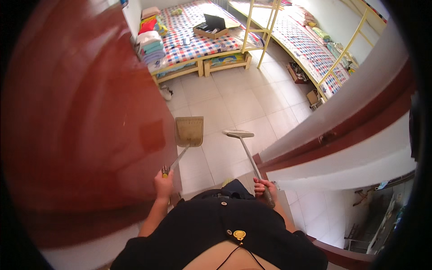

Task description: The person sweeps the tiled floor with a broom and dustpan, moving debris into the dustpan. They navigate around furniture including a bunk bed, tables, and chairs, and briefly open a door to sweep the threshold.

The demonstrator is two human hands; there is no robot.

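My left hand (164, 184) is closed around the handle of a long-handled dustpan (189, 131), beside the red door. The dustpan's scoop is brownish and faces away from me over the floor tiles. In my right hand (265, 189) is the grip of a broom (249, 155), its pole slanting forward. The broom head (239, 134) lies to the right of the scoop, with a gap of tiled floor between them. Whether scoop and bristles touch the floor is hard to tell.
A red door (91, 118) stands at my left, a doorframe (324, 138) at my right. Beyond the tiled floor (233, 91) are a bed (184, 50) with an opened box (211, 28) on it and another bed (293, 40) with a ladder (261, 30) nearby. Shoes (166, 92) lie by the door.
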